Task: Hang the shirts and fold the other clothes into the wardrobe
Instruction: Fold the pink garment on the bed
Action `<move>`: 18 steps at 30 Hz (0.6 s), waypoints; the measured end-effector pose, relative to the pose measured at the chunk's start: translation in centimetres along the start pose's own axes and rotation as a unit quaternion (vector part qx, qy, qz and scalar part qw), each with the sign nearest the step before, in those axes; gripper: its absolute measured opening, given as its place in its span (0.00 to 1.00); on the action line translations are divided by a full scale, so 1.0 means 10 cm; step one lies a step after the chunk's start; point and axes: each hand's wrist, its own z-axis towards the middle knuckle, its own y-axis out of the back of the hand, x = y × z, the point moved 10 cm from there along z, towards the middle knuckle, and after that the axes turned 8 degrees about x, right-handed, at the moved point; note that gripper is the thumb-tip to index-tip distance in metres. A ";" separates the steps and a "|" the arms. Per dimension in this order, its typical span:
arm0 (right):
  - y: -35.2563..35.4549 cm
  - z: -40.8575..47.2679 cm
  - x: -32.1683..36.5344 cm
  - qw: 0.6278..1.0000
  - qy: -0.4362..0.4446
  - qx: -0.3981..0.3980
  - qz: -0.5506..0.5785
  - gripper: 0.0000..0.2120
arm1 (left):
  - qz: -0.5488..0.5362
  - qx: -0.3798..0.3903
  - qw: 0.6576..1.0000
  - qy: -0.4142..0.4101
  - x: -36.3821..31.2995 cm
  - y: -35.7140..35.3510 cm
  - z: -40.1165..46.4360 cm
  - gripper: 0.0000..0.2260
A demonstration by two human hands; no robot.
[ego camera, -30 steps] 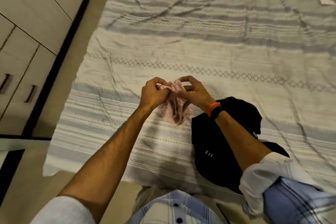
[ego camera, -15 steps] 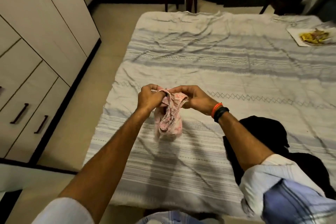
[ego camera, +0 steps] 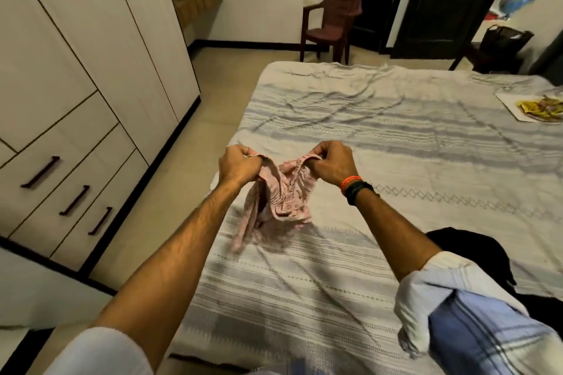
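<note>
Pink garment held above the bed.
Left hand and right hand each pinch its upper edge; it hangs between them.

The wardrobe stands to the left of the bed, with a strip of floor between them. Both hands hold a small garment above the bed's near left part; a dark garment lies on the bed to its right. A chair stands beyond the bed's far end, and a tray lies at its far right.
</note>
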 end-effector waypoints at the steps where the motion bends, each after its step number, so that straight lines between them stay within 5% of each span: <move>1: 0.07 0.03 0.02 1.000 0.002 -0.006 -0.025 0.03 | 0.005 -0.022 1.000 0.001 -0.01 0.14 -0.01 0.02; 7: 0.48 0.16 -0.23 0.997 -0.055 -0.029 -0.050 0.07 | 0.011 -0.127 0.991 0.031 0.18 0.91 0.06 0.05; 14: 0.62 0.14 -0.38 0.995 -0.099 -0.011 -0.006 0.05 | -0.011 -0.168 0.985 0.037 0.08 1.14 -0.21 0.10; 18: 0.52 0.15 -0.45 0.990 -0.138 0.000 0.021 0.08 | 0.009 -0.163 0.986 0.038 0.32 1.15 0.03 0.06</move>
